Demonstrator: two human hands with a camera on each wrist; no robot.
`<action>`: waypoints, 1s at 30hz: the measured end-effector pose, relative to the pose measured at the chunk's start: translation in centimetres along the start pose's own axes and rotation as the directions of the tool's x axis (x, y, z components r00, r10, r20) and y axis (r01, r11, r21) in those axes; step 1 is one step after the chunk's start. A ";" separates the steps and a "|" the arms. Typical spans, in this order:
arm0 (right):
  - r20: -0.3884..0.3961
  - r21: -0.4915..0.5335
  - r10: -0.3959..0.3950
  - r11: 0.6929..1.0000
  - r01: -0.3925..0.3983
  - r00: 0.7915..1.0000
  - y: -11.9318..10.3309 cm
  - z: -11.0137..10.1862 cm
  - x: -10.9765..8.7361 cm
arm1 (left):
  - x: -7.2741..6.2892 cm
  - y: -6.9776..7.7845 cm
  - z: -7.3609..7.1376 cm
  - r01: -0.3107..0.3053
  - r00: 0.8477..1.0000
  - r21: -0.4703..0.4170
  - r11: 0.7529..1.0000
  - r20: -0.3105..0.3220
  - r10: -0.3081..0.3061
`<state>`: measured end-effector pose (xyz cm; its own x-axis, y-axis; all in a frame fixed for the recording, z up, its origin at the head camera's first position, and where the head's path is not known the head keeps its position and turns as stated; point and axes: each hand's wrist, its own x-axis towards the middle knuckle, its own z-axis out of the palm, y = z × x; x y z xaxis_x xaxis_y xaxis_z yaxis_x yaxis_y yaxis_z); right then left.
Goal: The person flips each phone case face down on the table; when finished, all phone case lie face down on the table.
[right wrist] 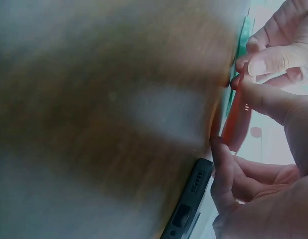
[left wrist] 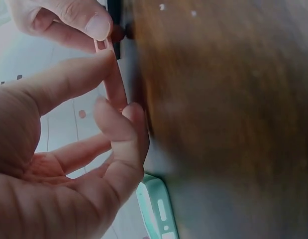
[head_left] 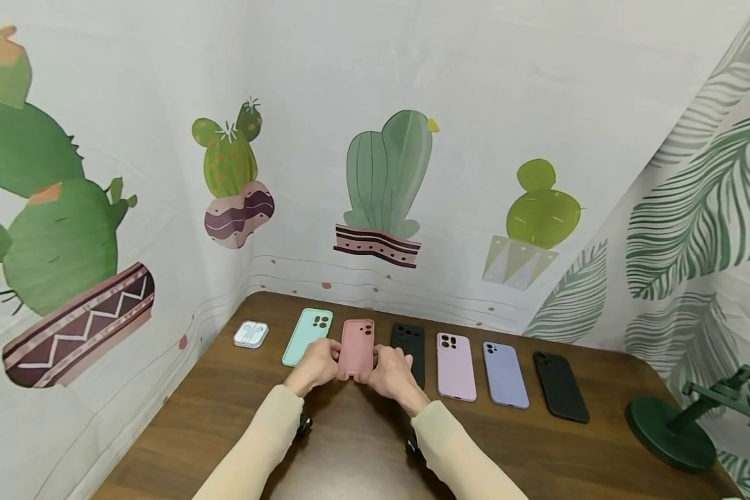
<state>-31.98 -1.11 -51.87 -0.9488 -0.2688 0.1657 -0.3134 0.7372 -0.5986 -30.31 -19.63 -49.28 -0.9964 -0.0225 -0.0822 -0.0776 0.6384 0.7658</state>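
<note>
Both hands hold a pink phone case (head_left: 357,344) by its lower sides, between a mint green case (head_left: 300,340) and a black one (head_left: 409,340). My left hand (head_left: 317,361) pinches its left edge with thumb and fingers. On the opposite edge, my right hand (head_left: 387,368) grips it the same way. In the left wrist view the pink case (left wrist: 115,84) shows as a thin edge between the fingertips, close over the table. The right wrist view has the pink case (right wrist: 236,122) edge-on too, with the black case (right wrist: 188,199) just below.
Right of the black case lie a lilac case (head_left: 456,368), a periwinkle blue case (head_left: 506,375) and another black case (head_left: 561,385). A small white box with earphones (head_left: 251,334) sits at the back left. A dark green stand (head_left: 671,434) occupies the right side of the wooden table (head_left: 344,444).
</note>
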 end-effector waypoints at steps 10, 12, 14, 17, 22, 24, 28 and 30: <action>0.046 0.164 -0.026 0.986 0.018 0.999 -0.4 -1.6 -1.1 | -0.2 -0.9 -0.1 0.002 0.999 -0.175 0.984 0.049 0.007; 0.045 0.188 -0.013 0.982 0.004 0.999 -0.4 -1.7 -1.1 | -0.4 -0.8 -0.2 0.002 0.998 -0.207 0.978 0.056 0.010; 0.039 0.209 -0.005 0.978 -0.004 0.999 -0.3 -1.7 -1.2 | -0.5 -0.8 -0.3 0.001 0.998 -0.224 0.975 0.061 0.013; 0.030 0.217 0.006 0.976 -0.012 1.000 -0.5 -1.9 -1.6 | -0.7 -0.8 -0.2 0.004 0.997 -0.246 0.969 0.070 0.013; 0.021 0.216 0.016 0.976 -0.020 1.000 -0.4 -1.8 -1.8 | -0.8 -1.0 0.0 -0.001 0.996 -0.272 0.962 0.090 0.026; 0.019 0.213 0.016 0.977 -0.020 1.000 -0.4 -1.9 -1.9 | -0.8 -1.0 0.0 0.001 0.994 -0.292 0.956 0.103 0.030; 0.010 0.220 -0.002 0.976 0.000 1.000 -0.6 -2.1 -2.3 | -0.9 -0.9 0.1 0.022 0.988 -0.336 0.942 0.149 0.030; -0.001 0.225 -0.023 0.974 0.022 1.000 -0.7 -2.2 -2.4 | -0.9 -0.9 0.1 0.033 0.985 -0.344 0.938 0.169 0.027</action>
<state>-29.57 0.38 -50.15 -0.9414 -0.2852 0.1799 -0.3179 0.5730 -0.7554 -29.31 -20.07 -49.97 -0.9779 0.1247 -0.1679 -0.1180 0.3338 0.9352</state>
